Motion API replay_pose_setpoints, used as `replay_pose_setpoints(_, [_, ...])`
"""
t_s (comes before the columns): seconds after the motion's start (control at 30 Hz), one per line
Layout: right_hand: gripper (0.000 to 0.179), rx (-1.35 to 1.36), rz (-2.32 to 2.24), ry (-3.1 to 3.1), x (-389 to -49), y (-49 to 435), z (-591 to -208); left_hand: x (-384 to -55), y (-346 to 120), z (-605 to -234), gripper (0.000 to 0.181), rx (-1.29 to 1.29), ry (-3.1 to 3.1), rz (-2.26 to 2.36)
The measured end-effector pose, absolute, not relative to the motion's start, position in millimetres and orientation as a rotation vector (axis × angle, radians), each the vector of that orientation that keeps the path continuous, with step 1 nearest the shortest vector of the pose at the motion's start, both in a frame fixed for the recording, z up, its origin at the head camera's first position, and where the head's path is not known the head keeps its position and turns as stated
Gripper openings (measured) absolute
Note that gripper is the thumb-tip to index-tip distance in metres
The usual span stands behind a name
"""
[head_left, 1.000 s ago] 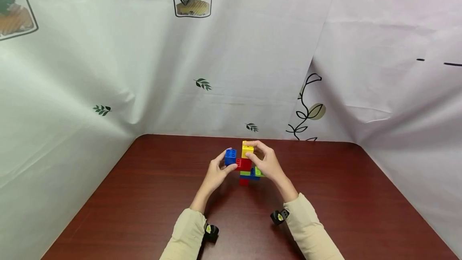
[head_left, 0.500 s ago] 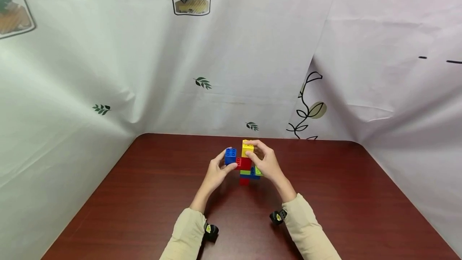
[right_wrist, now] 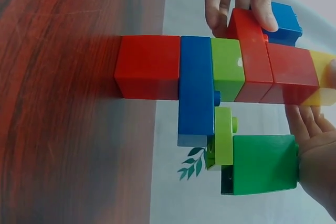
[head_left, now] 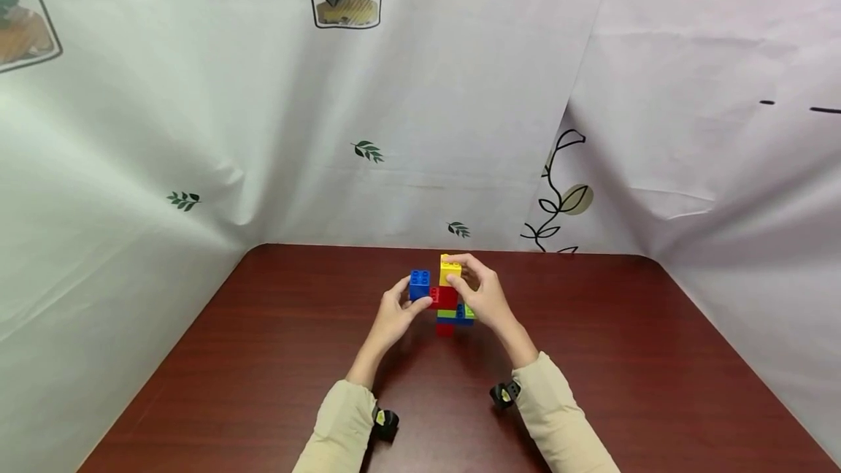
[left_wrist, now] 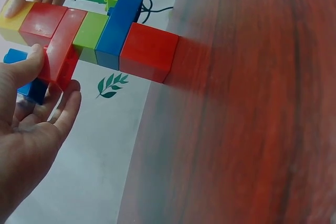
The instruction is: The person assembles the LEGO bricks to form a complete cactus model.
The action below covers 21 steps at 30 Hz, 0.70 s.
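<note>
A tower of toy building bricks stands upright on the table. From the bottom come a red brick, a long blue brick, a lime brick, a long red brick, another red brick and a yellow brick on top. My left hand grips the long red brick's left end, thumb in front, where a blue brick sits. My right hand pinches the yellow brick between thumb and fingers. Right of the tower, a green brick sits on a lime piece.
The brown wooden table runs back to a pale printed curtain, with more cloth at both sides. A black wrist camera is strapped by the left sleeve, another camera by the right sleeve.
The left index fingertip, seen earlier above the blue brick's back edge, has dropped out of sight behind it. Tower and right hand stay nearly still.
</note>
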State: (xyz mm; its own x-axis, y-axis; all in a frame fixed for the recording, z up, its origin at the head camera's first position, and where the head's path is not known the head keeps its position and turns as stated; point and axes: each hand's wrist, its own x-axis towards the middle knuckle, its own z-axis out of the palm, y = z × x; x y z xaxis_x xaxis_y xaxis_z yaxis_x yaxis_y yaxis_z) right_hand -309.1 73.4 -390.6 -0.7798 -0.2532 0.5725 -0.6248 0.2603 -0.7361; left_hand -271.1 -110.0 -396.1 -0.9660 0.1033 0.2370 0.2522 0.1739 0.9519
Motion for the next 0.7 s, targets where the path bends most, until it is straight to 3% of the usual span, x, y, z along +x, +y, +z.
replay_pose_setpoints(0.7, [0.028,0.769,1.516,-2.231,-309,71,-392,-303,-109,-438,0.059,-0.406,-2.245,-1.899])
